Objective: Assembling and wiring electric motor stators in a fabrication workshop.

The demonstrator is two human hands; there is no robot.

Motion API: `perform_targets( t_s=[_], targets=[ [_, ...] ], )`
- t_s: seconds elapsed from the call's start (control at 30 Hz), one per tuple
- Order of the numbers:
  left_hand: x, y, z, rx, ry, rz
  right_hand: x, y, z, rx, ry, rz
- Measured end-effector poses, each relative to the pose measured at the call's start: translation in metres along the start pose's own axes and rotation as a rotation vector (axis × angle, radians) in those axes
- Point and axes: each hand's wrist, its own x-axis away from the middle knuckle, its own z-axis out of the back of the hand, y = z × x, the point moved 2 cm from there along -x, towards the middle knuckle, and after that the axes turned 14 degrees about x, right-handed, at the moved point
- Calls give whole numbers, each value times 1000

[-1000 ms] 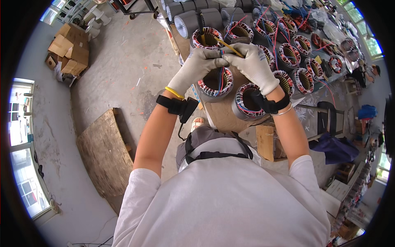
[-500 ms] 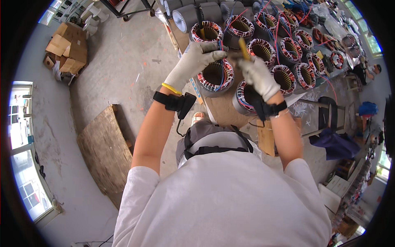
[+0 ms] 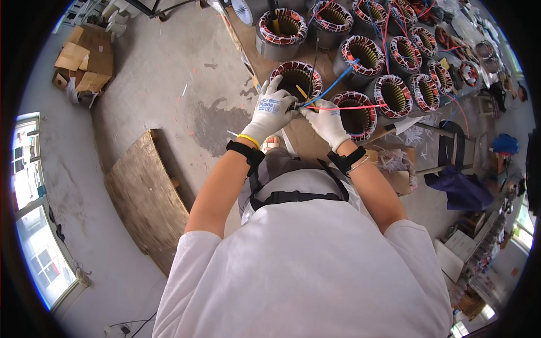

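A wound motor stator (image 3: 315, 84), a grey cylinder with a laced red-and-white coil end, stands upright at the table's near edge. My gloved left hand (image 3: 271, 111) is at its near rim, thumb and fingers closed on wire ends. My gloved right hand (image 3: 327, 122) meets it there, its fingers closed round a slim yellow-handled tool (image 3: 302, 90) whose working end is hidden. A blue wire (image 3: 333, 85) and a red wire (image 3: 355, 107) run from between my hands toward the stators on the right.
Several more stators (image 3: 360, 55) stand close together on the table, with loose red and blue leads. A yellow-and-black tool (image 3: 275, 25) sits in the far-left one. A box of paper scraps (image 3: 397, 163) is at right; a wooden board (image 3: 147, 197) lies at left.
My hands have come down and together at the near stator's rim. Blue and red wires now stretch from between them to the right. The view has shifted, so the stators appear higher.
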Motion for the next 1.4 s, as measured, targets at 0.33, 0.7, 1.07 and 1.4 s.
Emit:
perform_targets(
  t_s=[0.33, 0.7, 1.07, 1.4],
  targets=[
    [-10, -14, -5, 79, 117, -39, -18, -3, -1, -29, -18, -51],
    [0, 6, -1, 394, 205, -41, -15, -39, 29, -72, 19, 92],
    [-37, 47, 72, 613, 277, -88, -37, -83, 88, -390, -2, 112],
    [-50, 52, 81, 1026, 174, 168, -53, -103, 124, -355, -157, 113]
  ],
)
